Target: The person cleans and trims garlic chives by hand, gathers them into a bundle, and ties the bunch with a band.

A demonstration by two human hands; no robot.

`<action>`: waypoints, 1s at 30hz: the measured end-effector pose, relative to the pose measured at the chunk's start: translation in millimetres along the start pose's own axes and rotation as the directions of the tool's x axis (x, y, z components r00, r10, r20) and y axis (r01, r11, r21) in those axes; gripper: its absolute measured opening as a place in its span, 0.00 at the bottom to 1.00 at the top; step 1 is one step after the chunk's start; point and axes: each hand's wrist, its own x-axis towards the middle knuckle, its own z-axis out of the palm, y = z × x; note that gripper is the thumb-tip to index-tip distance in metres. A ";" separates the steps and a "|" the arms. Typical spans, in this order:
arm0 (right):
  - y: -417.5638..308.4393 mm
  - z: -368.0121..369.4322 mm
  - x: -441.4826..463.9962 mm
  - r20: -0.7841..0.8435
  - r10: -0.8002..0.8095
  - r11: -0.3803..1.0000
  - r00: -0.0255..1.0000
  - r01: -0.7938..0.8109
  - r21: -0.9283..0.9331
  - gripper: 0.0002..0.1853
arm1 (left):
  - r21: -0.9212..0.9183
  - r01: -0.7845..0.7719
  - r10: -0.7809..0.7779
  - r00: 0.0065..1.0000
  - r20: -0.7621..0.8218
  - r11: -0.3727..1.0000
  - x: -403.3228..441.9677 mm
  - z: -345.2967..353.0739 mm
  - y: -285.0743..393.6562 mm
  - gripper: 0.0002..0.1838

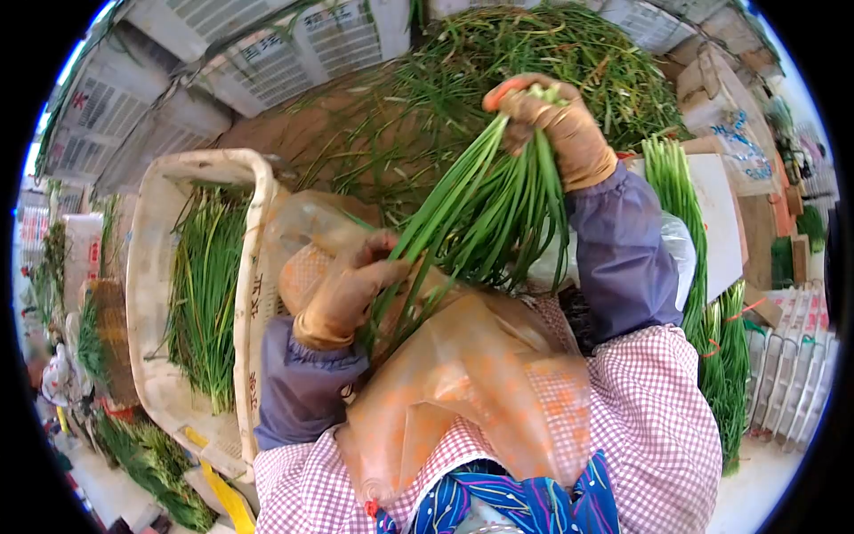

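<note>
Fingers [527, 110] of the right hand [569, 133], between 1 and 2 o'clock from mid-view, were clenched round the pale ends of a bunch of green leaves [480, 200]. The bunch hung at about 1 o'clock, its long blades fanning toward 7 o'clock, partly over the lap. Both hands wore brown gloves; one right fingertip showed orange.

Left hand [342, 294] was between 8 and 9 o'clock, thumb and fingers bent just beside the leaf tips. Could not tell whether any blade was pinched there or merely brushed.

Surroundings noted: a heap of loose leaves [569, 49] lay at 12 to 1 o'clock, beyond the right hand. At 9 o'clock stood a pale plastic crate [252, 200], near the left sleeve [302, 383], with more long leaves [209, 294] inside. Printed boxes [258, 67] lined the far edge at 11 o'clock. Between 2 and 3 o'clock, outside the right sleeve [623, 245], was another bundle [674, 191], pale ends up; a darker bundle [729, 392] lay toward 4 o'clock. A see-through apron [445, 409] covered part of the checked clothing [654, 400] at 6 o'clock
</note>
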 end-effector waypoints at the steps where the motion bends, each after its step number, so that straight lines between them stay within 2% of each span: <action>1: -9.4 -18.7 2.4 -0.006 -0.075 0.997 0.997 0.075 -0.010 0.07 | 0.024 0.031 -0.031 1.000 -0.004 0.999 -1.3 -1.2 -1.7 0.09; 2: -19.2 -35.1 4.2 -0.084 -0.161 0.986 0.983 0.156 -0.062 0.07 | 0.048 0.061 -0.060 0.998 -0.008 0.997 -2.9 -3.0 -2.7 0.08; 3: -27.6 -58.1 8.1 -0.074 -0.212 0.977 0.974 0.209 -0.051 0.07 | 0.054 0.048 -0.049 0.999 0.018 0.997 -6.0 -5.9 1.5 0.08; 5: -42.7 -89.5 10.3 -0.282 -0.359 0.932 0.890 0.326 -0.157 0.07 | 0.300 0.148 -0.118 0.986 -0.116 0.943 -14.0 -15.5 12.5 0.06; 6: -51.1 -108.1 8.3 -0.368 -0.366 0.919 0.855 0.270 -0.287 0.07 | 0.308 0.133 -0.109 0.990 -0.094 0.942 -16.2 -23.3 11.4 0.06; 8: -59.9 -128.4 -2.1 -0.353 -0.402 0.901 0.845 0.296 -0.316 0.07 | 0.201 0.004 0.026 0.989 -0.146 0.980 -14.7 -36.1 9.7 0.05; 9: -63.8 -134.2 -4.7 -0.329 -0.416 0.893 0.848 0.311 -0.326 0.08 | 0.305 -0.036 0.120 0.958 -0.260 0.952 -14.5 -33.5 20.5 0.05; 11: -72.4 -121.6 -17.8 -0.318 -0.442 0.877 0.839 0.329 -0.351 0.08 | 0.298 -0.172 0.265 0.913 -0.310 0.939 -9.1 -43.1 33.4 0.08; 12: -75.1 -116.5 -23.7 -0.284 -0.436 0.884 0.854 0.348 -0.313 0.08 | 0.300 -0.170 0.264 0.914 -0.307 0.939 -5.4 -38.9 39.2 0.08; 14: -76.0 -110.3 -29.8 -0.235 -0.465 0.880 0.854 0.415 -0.234 0.09 | 0.616 -0.210 0.521 0.763 -0.382 0.759 3.0 -26.8 49.5 0.13; 15: -76.6 -106.3 -33.0 -0.236 -0.463 0.881 0.854 0.413 -0.232 0.09 | 0.617 -0.207 0.520 0.764 -0.383 0.759 6.3 -20.6 52.5 0.13; 17: -77.7 -97.7 -40.1 -0.260 -0.484 0.874 0.836 0.450 -0.181 0.09 | 0.823 -0.316 0.657 0.748 -0.090 0.472 11.3 -5.8 54.4 0.17; 18: -76.2 -95.9 -41.8 -0.261 -0.499 0.867 0.827 0.479 -0.139 0.08 | 0.850 -0.386 0.686 0.726 0.042 0.357 12.6 2.7 51.5 0.19; 19: -75.8 -95.1 -44.0 -0.263 -0.492 0.871 0.830 0.472 -0.138 0.08 | 0.850 -0.382 0.682 0.731 0.037 0.364 11.9 9.7 46.7 0.19; 21: -76.0 -94.1 -47.7 -0.270 -0.491 0.867 0.828 0.493 -0.065 0.07 | 0.832 -0.480 0.558 0.786 0.267 0.279 7.0 21.7 35.5 0.21; 22: -75.1 -93.6 -47.8 -0.311 -0.498 0.858 0.809 0.511 -0.047 0.07 | 0.832 -0.478 0.555 0.788 0.266 0.281 2.7 28.0 29.6 0.21; 24: -74.4 -95.5 -49.5 -0.281 -0.495 0.860 0.823 0.510 -0.019 0.07 | 0.851 -0.467 0.312 0.867 0.388 0.241 -7.1 36.3 17.5 0.21; 25: -73.7 -95.5 -50.3 -0.250 -0.492 0.861 0.834 0.509 0.006 0.07 | 0.852 -0.463 0.308 0.870 0.384 0.244 -8.6 34.1 10.8 0.21; 27: -74.9 -85.9 -51.8 -0.317 -0.459 0.886 0.830 0.456 -0.088 0.05 | 0.873 -0.430 0.232 0.895 0.381 0.229 -8.7 30.0 -1.8 0.21; 28: -71.6 -87.6 -51.5 -0.343 -0.445 0.895 0.828 0.424 -0.138 0.07 | 0.861 -0.483 0.455 0.810 0.369 0.162 -8.4 30.7 -2.0 0.18; 29: -68.6 -89.6 -48.9 -0.367 -0.430 0.903 0.825 0.387 -0.187 0.08 | 0.861 -0.479 0.447 0.816 0.365 0.172 -8.2 33.2 2.3 0.18; 30: -65.8 -89.3 -46.5 -0.370 -0.424 0.906 0.827 0.385 -0.177 0.07 | 0.817 -0.480 0.524 0.807 0.271 0.318 -8.2 42.8 16.3 0.17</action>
